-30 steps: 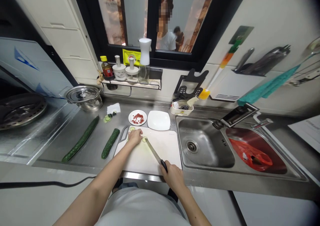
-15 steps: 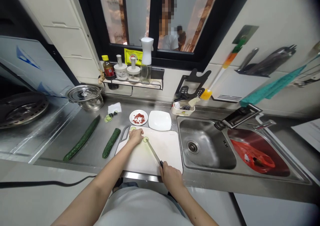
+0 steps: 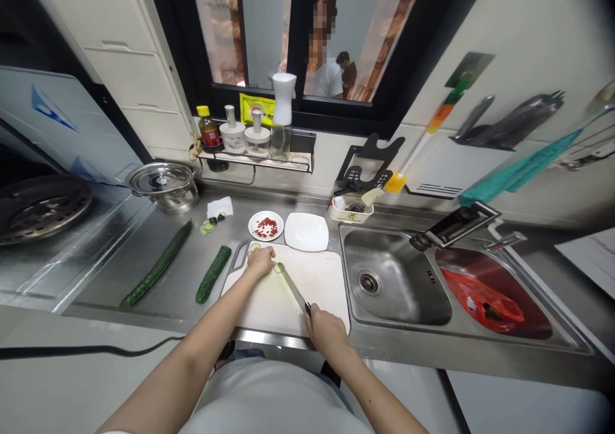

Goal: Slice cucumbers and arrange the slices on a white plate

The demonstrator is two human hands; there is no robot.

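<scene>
My right hand point(image 3: 327, 333) is wrapped round the black handle of a kitchen knife point(image 3: 295, 290). The blade points away and to the left, its tip at a thin cucumber slice point(image 3: 278, 267) on the white cutting board point(image 3: 312, 293). Just left of that slice, my left hand point(image 3: 261, 260) rests low over the board with bent fingers; what lies under them is hidden. Another cucumber slice point(image 3: 255, 246) shows behind this hand. Left of the board lie a shorter cucumber point(image 3: 213, 274) and a long whole cucumber point(image 3: 157, 265).
Behind the board stand a plate of chopped red pieces point(image 3: 266, 226) and a white square dish point(image 3: 306, 231). Cucumber scraps point(image 3: 208, 226) lie near a paper towel point(image 3: 220, 206). A lidded steel pot point(image 3: 166, 187) is at back left. The sink point(image 3: 394, 280) adjoins the board's right side.
Both hands, the knife and the slice at its tip stay nearly in place. The whole view has shifted slightly.
</scene>
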